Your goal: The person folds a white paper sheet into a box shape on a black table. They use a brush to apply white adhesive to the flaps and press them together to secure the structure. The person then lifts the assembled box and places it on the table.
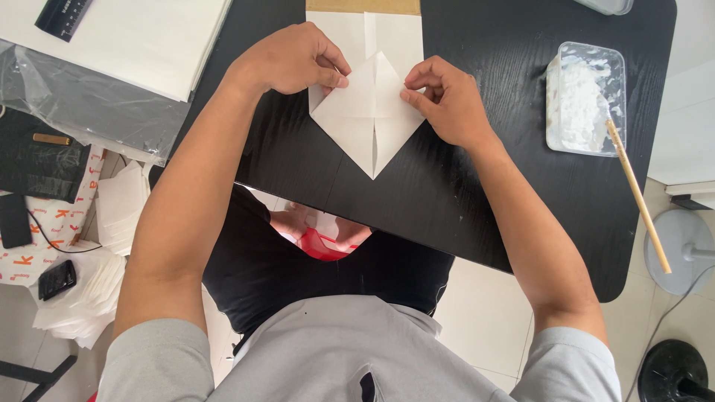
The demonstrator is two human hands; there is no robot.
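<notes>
A white paper sheet (pixel 370 112) lies on the black table (pixel 477 186), folded so its near end forms a point toward me. Its far end shows a brown strip (pixel 363 6). My left hand (pixel 290 59) pinches the left edge of a folded flap with thumb and fingers. From the other side, my right hand (pixel 447 100) presses fingertips on the flap's right edge. Both hands rest on the paper, on either side of its centre crease.
A clear plastic tub of white paste (pixel 585 97) stands at the table's right, with a wooden stick (pixel 638 195) leaning out of it. Stacked white sheets (pixel 141 41) and plastic wrap lie at the left. Loose paper, a phone (pixel 56 279) and a floor fan base (pixel 681 249) are below.
</notes>
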